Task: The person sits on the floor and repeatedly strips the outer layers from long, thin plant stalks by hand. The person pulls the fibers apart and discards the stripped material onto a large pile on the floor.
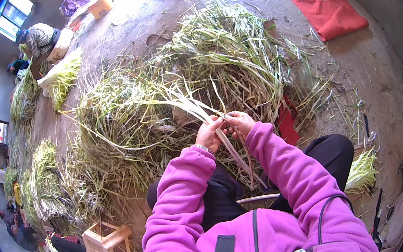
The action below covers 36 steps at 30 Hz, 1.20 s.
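My left hand [209, 134] is closed around a small bundle of pale long-leaved plant stalks [232, 150], whose leafy ends fan out to the upper left and whose thicker ends hang down between my knees. Close beside it, my right hand [239, 122] pinches a thin dry strand [246, 154] at the bundle, with fingertips almost touching those of the left. A large heap of green and straw-coloured stalks and leaves [131, 124] spreads over the floor in front of me. Part of a red cloth [287, 123] shows under the heap, right of my right hand.
A pale plastic stool [104, 244] lies at the lower left. Trimmed pale bundles lie by my right knee [362, 173] and at the upper left [63, 79]. Several people work along the left side, one [40, 40] bending over. A folded red cloth [336, 10] lies at the upper right.
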{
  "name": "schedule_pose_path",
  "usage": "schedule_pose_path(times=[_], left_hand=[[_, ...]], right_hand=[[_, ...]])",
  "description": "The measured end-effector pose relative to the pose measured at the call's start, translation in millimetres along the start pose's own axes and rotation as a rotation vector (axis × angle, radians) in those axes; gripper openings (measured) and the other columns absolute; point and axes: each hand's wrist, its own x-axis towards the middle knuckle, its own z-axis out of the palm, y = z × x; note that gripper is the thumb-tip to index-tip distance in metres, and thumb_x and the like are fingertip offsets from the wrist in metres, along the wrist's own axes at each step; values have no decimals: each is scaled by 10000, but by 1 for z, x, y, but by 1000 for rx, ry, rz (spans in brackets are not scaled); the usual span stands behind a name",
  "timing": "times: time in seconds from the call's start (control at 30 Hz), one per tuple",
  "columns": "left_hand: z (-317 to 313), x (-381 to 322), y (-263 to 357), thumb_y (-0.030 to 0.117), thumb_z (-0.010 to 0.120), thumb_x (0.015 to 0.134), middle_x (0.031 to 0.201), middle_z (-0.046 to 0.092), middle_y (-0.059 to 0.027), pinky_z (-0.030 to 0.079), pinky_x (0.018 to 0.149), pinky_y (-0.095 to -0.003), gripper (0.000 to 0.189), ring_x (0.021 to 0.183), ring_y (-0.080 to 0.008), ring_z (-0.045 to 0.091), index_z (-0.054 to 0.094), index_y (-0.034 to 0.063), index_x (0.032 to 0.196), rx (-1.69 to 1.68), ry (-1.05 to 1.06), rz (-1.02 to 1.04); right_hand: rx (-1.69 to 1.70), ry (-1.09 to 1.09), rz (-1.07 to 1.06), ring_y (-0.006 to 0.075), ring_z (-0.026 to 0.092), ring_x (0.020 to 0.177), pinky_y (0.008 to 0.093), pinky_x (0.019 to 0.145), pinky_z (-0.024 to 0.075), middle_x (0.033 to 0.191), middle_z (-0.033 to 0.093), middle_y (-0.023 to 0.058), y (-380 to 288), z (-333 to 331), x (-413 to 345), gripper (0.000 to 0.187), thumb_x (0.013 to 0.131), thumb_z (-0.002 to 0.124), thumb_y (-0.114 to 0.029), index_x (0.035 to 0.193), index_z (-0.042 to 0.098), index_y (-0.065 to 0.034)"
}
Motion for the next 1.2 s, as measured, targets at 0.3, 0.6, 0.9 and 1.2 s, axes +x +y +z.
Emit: schedule_pose_path(times=[0.3, 0.6, 0.9, 1.2], left_hand=[[4, 1, -3, 34, 508, 775, 757, 513, -75, 479, 527, -271, 131, 622, -161, 535, 412, 38, 863, -35, 65, 149], [-9, 17, -5, 17, 495, 775, 805, 504, -81, 480, 596, -296, 181, 695, -188, 541, 388, 9, 921, -14, 160, 181], [-29, 29, -4, -35, 439, 774, 841, 492, -120, 495, 608, -347, 224, 767, -250, 546, 337, 19, 965, -85, 264, 195], [-34, 34, 10, -51, 462, 769, 890, 465, -117, 495, 680, -356, 259, 777, -245, 542, 344, 28, 985, -128, 433, 215]], right_hand=[[-373, 129, -238, 52, 476, 583, 181, 454, 398, 704, 529, 2, 1, 9, 0, 168, 809, 511, -223, 847, 486, -62], [-542, 76, -530, 109, 525, 538, 232, 490, 433, 632, 521, 49, -48, 27, -56, 89, 831, 446, -98, 848, 423, -14], [-328, 22, -695, 90, 469, 393, 173, 338, 393, 618, 487, 34, -113, 29, -164, 72, 860, 373, -101, 913, 376, -52], [-232, 176, -1140, 19, 352, 340, 151, 278, 331, 711, 471, 34, -164, -46, -266, 154, 869, 381, -128, 996, 414, -49]])
